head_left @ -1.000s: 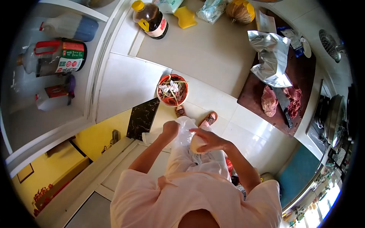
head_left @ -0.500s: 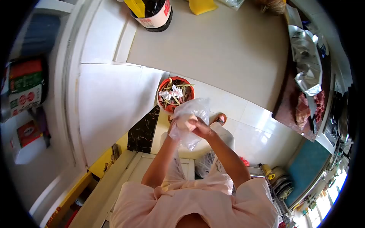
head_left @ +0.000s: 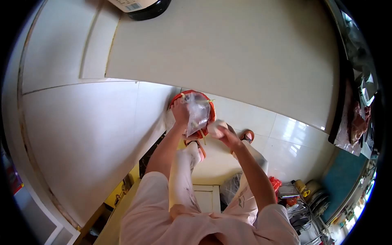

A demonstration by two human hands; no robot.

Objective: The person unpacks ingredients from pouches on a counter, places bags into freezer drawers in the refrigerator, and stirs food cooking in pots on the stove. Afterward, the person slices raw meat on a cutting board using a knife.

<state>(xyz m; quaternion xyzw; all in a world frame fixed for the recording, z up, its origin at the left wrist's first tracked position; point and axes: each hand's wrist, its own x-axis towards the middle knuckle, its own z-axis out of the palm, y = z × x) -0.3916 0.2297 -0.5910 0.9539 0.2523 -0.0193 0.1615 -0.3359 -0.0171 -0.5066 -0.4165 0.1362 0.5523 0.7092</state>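
Over the red-rimmed bin (head_left: 212, 112) on the floor, my left hand (head_left: 179, 111) is closed on a clear plastic bag (head_left: 198, 110). The bag hangs across the bin's opening and hides most of what lies inside; a few thin stalks stick out past the rim. Just right of the bin, my right hand (head_left: 229, 136) grips a pale, rounded item (head_left: 216, 128), whose kind I cannot make out. Bag and pale item are apart.
The counter (head_left: 228, 53) spans the top, with a dark bottle (head_left: 149, 10) at its upper left. Raw meat (head_left: 359, 124) lies at the far right. Below right are a rack (head_left: 304, 208) and a red bag (head_left: 275, 183). Sandalled feet stand near the bin.
The pale item has come out of the plastic bag in my right hand and moved right. My left hand has carried the bag over the bin. The view has shifted closer to the bin.
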